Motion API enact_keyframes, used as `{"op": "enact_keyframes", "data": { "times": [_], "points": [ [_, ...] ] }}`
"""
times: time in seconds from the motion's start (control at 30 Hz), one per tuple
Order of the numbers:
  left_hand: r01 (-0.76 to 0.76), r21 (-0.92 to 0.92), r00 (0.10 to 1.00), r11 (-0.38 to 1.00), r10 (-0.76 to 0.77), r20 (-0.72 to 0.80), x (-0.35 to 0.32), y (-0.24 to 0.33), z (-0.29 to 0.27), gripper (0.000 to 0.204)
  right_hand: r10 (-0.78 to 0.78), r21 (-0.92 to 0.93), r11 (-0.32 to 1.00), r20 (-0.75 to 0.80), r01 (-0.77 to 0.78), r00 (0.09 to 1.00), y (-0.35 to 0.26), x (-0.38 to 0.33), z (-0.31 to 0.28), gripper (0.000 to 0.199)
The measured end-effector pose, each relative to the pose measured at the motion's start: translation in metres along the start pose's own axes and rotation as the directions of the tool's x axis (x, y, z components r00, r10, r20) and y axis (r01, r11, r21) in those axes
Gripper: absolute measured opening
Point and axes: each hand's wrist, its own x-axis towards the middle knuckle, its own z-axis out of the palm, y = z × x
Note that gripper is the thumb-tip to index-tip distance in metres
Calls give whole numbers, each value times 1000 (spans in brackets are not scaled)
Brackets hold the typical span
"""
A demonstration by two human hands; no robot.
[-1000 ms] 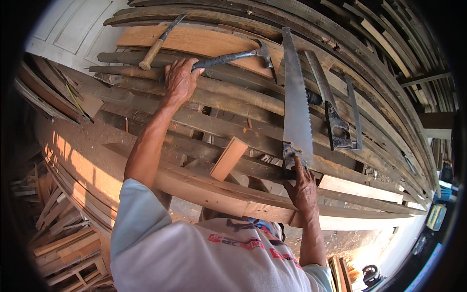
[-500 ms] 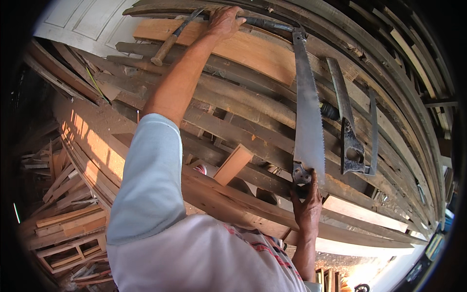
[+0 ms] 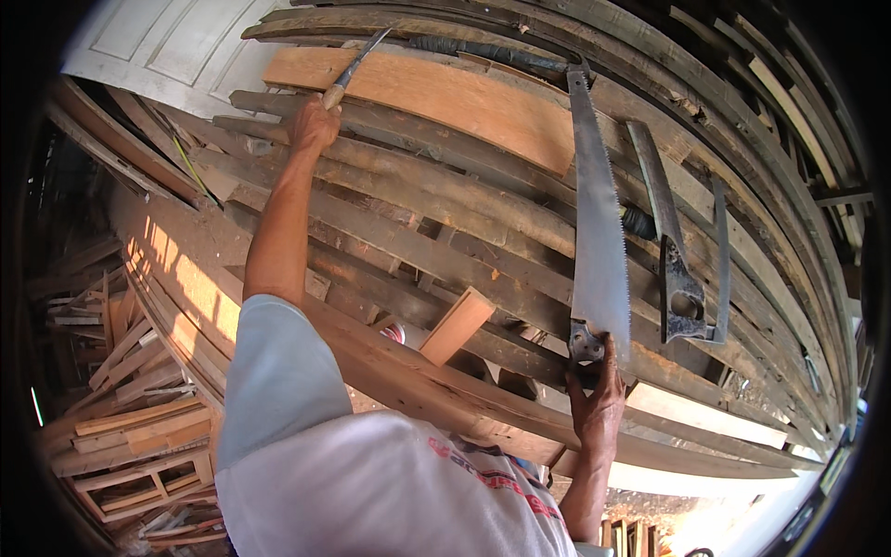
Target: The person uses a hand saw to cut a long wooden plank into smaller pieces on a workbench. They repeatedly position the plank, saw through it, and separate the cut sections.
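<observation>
The hammer (image 3: 483, 49) now lies released along the far edge of the planks (image 3: 445, 200), leaving the left hand (image 3: 314, 130) curled round the chisel (image 3: 355, 68) near their far-left corner while the right hand (image 3: 597, 408) pinches the saw (image 3: 599, 213) by its near end.

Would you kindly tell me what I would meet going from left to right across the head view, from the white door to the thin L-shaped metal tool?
White door, left hand, wooden-handled tool, short wood block, large saw, dark-handled saw, thin L-shaped metal tool.
</observation>
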Motion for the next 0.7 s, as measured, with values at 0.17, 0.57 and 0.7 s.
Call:
{"op": "enact_keyframes", "data": {
  "times": [0.17, 0.57, 0.7],
  "points": [
    [-190, -297, 980, 936, 160, -121, 1, 43, -14, 61, 28, -16, 999, 37, -27, 999, 0, 3, -1, 92],
    [-777, -224, 623, 588, 768, -146, 9, 266, 21, 64, 90, 46, 995, 67, -93, 994, -4, 2, 0, 93],
    [-823, -362, 528, 438, 825, -201, -12, 241, 15, 91, 62, 19, 998, 41, -63, 997, -1, 2, 1, 90]
  ]
}}
